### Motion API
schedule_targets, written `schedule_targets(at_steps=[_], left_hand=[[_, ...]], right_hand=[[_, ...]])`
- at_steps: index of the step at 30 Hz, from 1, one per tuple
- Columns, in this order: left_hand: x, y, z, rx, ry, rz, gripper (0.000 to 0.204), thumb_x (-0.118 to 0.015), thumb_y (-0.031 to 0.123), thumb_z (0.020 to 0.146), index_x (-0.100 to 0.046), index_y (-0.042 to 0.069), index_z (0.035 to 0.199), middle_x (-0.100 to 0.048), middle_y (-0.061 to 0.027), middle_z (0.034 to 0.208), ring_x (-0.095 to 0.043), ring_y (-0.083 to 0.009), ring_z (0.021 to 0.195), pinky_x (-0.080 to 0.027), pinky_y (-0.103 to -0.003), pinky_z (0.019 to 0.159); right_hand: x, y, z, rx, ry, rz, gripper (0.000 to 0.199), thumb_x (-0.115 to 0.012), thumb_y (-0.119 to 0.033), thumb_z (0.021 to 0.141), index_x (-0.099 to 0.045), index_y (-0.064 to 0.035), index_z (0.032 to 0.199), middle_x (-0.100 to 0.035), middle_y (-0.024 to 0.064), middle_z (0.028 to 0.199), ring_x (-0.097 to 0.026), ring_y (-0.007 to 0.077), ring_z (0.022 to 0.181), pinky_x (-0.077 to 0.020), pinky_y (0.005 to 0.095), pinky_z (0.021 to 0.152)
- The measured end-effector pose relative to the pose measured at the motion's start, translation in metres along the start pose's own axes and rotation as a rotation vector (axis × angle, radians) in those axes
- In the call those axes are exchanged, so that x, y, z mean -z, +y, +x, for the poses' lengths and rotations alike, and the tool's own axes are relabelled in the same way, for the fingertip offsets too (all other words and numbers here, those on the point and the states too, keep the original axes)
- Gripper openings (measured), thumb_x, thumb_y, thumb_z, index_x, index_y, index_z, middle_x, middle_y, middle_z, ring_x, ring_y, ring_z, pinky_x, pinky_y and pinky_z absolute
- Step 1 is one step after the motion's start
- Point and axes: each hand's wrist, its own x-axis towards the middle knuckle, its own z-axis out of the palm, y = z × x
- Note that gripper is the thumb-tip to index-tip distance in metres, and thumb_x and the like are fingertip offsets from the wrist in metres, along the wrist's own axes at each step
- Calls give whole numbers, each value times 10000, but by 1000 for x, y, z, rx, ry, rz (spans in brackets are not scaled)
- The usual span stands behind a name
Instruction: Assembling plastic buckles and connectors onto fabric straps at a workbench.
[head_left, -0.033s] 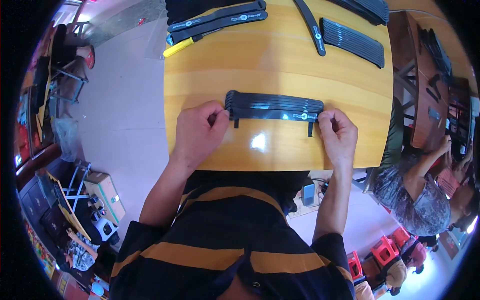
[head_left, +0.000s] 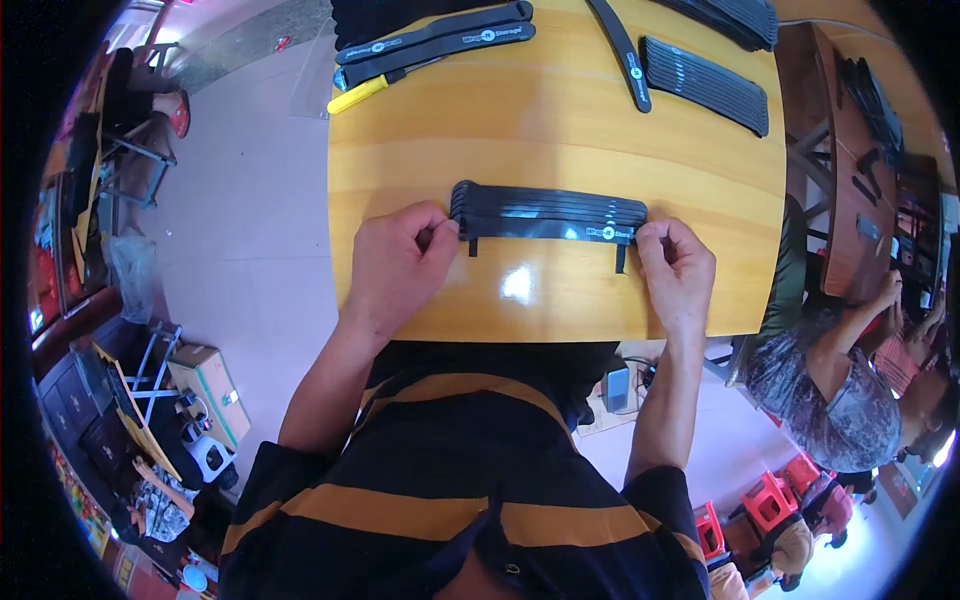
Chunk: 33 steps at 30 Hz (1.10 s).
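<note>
- Black strap bundle (head_left: 550, 208): lying on the surface (head_left: 560, 300), nearer its front edge.
- Left hand (head_left: 400, 262): grip pinching the bundle's left end.
- Right hand (head_left: 680, 272): grip pinching the right end.
- Cardboard box (head_left: 212, 385): on the floor (head_left: 250, 230) beyond the surface's left edge; contents hidden.

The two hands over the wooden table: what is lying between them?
In the head view, a layered stack of black straps lies between the left hand and the right hand, one end at each.
</note>
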Motion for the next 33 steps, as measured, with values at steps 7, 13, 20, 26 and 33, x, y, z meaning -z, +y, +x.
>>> schedule_targets(at_steps=[7, 13, 20, 26, 33], left_hand=[[-2, -7, 0, -14, -21, -32, 152, -705, 98, 933, -689, -6, 823, -572, -20, 583, -492, -58, 540, -398, -271, 501], [-2, -8, 0, -44, -5, -1, 157, -707, 99, 926, -688, -3, 808, -564, -28, 576, -486, -68, 528, -391, -278, 497], [0, -2, 1, -31, 4, 20, 184, -694, 121, 910, -656, 24, 758, -616, -134, 602, -592, -252, 498, -449, -360, 509], [-1, -3, 1, -27, 5, 27, 196, -688, 130, 915, -656, 22, 755, -619, -143, 610, -602, -277, 513, -461, -377, 522], [-1, -3, 1, -19, -4, 46, 195, -685, 138, 917, -661, 21, 762, -629, -157, 633, -622, -302, 544, -474, -392, 538]], right_hand=[[1, 1, 0, -18, 10, -46, 138, -704, -99, 964, -698, 3, 871, -584, -70, 678, -482, 8, 618, -404, 200, 571], [0, 1, 1, -6, 16, 5, 138, -700, -92, 966, -695, 4, 866, -570, -77, 671, -473, 3, 618, -391, 198, 565], [0, -1, 1, -8, 15, -30, 129, -701, -84, 964, -703, 0, 866, -575, -79, 675, -474, 0, 614, -391, 192, 563], [-1, -3, 1, -11, 19, -38, 125, -706, -85, 962, -706, 0, 870, -580, -79, 677, -478, 0, 611, -393, 191, 560], [-1, -2, 2, 1, 21, -51, 132, -706, -86, 963, -700, -4, 859, -589, -67, 668, -485, 5, 609, -401, 199, 560]])
